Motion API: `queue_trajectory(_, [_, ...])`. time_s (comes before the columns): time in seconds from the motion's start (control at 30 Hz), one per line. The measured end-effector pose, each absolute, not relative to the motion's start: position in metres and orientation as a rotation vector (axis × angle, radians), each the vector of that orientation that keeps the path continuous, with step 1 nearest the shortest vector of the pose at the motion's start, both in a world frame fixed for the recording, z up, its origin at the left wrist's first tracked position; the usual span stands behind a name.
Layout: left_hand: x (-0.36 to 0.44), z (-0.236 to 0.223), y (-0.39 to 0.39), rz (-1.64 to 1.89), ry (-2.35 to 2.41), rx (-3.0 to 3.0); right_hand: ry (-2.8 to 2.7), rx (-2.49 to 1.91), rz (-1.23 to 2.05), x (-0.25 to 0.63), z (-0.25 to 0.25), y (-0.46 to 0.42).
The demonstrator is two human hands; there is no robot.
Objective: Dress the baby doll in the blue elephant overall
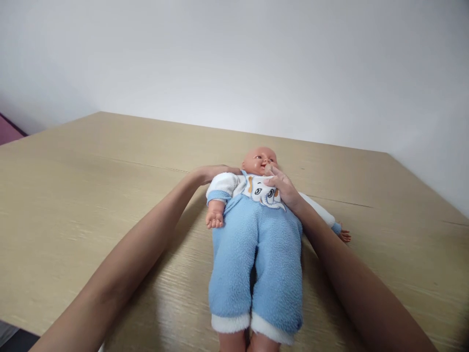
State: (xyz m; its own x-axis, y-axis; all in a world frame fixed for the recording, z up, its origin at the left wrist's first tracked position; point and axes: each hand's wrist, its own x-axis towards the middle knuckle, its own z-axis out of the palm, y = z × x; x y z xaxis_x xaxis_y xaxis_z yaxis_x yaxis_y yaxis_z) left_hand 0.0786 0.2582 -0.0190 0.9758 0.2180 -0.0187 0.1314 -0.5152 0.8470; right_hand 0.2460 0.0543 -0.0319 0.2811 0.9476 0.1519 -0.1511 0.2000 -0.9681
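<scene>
Both hands are working at the upper body of a baby doll point(240, 239): the left hand point(220, 171) is reaching behind the shoulder at the picture's left, its fingers mostly hiding there, so whether it is gripping or lying loose I cannot tell. The right hand point(286, 189) is resting over the chest with its fingers partly bending, one fingertip meeting the doll near the mouth; I cannot tell whether it is pinching anything. The doll is lying on its back on a wooden table point(84, 205), its head pointing toward the pale wall point(234, 63) and its legs running toward the person, the lower ends leaving the view at the bottom. Its bald, smooth head point(252, 159) is shining softly and its mouth is smiling open. It is wearing fuzzy light-blue trousers point(276, 264) that are ending in white cuffs, and a white top whose chest is showing a cartoon animal face point(264, 193) with big eyes and orange patches. White sleeves with blue bands are covering its arms; one small doll hand point(215, 218) is hanging beside the trousers, fingers curling, while the other arm point(318, 209) is stretching outward past the person's right wrist, its fingers spreading just above the tabletop or touching it.
</scene>
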Motion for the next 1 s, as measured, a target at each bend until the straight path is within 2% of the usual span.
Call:
queue_trajectory(0.17, [0.073, -0.001, 0.256, -0.159, 0.531, 2.011, -0.969, -1.086, 0.962, 0.243, -0.029, 0.055])
queue_trajectory(0.57, [0.068, 0.0, 0.254, -0.187, 0.521, 2.034, -0.927, -1.125, 0.961, 0.241, -0.027, 0.056])
queue_trajectory(0.7, [0.069, 0.003, 0.25, -0.208, 0.491, 2.143, -1.062, -1.332, 0.913, 0.247, -0.008, 0.044])
queue_trajectory(0.87, [0.071, 0.008, 0.249, -0.23, 0.423, 2.312, -1.451, -2.07, 0.536, 0.265, 0.017, 0.011])
queue_trajectory(1.0, [0.07, 0.02, 0.241, -0.268, 0.431, 2.449, -1.518, -2.219, 0.154, 0.266, 0.004, -0.029])
